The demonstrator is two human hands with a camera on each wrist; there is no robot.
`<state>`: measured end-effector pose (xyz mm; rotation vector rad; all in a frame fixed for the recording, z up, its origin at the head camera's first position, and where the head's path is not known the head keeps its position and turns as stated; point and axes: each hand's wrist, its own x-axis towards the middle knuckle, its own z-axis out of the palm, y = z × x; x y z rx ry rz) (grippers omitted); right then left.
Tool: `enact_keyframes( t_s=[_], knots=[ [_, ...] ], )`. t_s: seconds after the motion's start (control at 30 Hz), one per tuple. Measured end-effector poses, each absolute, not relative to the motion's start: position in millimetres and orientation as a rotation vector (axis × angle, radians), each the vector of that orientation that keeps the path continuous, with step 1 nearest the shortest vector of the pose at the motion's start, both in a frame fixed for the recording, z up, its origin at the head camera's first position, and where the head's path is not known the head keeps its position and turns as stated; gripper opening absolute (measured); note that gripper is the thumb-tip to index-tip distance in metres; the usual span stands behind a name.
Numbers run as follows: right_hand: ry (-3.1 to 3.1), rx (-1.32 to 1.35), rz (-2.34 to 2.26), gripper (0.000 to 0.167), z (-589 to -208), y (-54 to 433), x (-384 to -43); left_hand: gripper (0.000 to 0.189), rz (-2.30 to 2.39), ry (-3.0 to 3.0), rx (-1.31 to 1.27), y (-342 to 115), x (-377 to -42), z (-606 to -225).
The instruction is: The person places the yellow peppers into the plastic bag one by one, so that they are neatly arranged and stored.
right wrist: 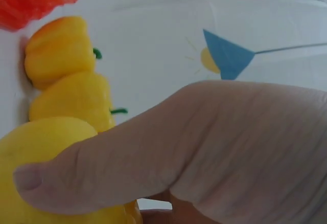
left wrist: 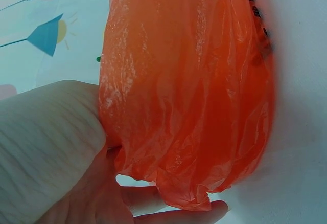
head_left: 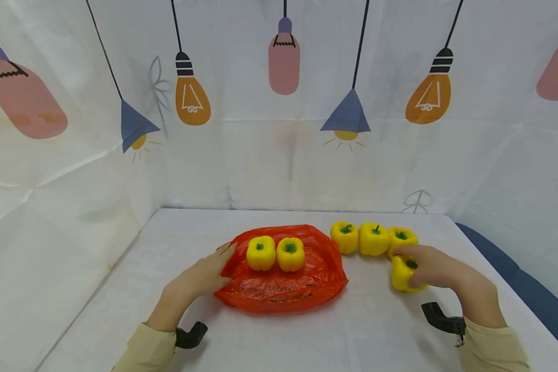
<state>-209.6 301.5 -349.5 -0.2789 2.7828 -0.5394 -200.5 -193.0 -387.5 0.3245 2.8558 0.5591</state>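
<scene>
A red plastic bag [head_left: 274, 289] lies spread on the white table, with two yellow bell peppers [head_left: 261, 254] [head_left: 290, 255] side by side on it. My left hand [head_left: 204, 274] touches the bag's left edge. In the left wrist view its fingers [left wrist: 179, 217] reach out straight past the crumpled plastic [left wrist: 184, 106]. Over on the right, my right hand [head_left: 434, 266] grips a yellow bell pepper [head_left: 400, 276], thumb [right wrist: 76, 183] across its side. Behind that pepper stand three more, a left one [head_left: 344, 238], a middle one [head_left: 373, 239] and a right one [head_left: 403, 237].
White sheeting [head_left: 288, 160] printed with hanging lamps rises behind the table and on both sides. A dark blue surface [head_left: 507, 263] shows past the table's right edge. Each wrist wears a black strap mount, the left one [head_left: 190, 336] and the right one [head_left: 442, 318].
</scene>
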Motion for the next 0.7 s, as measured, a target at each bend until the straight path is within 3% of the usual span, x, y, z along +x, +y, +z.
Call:
enact_keyframes(
  t_s=[0.7],
  knots=[
    [2.951, -0.545, -0.643, 0.069, -338, 237, -207, 0.081, 0.546, 2.859, 0.315, -191, -200, -387]
  ],
)
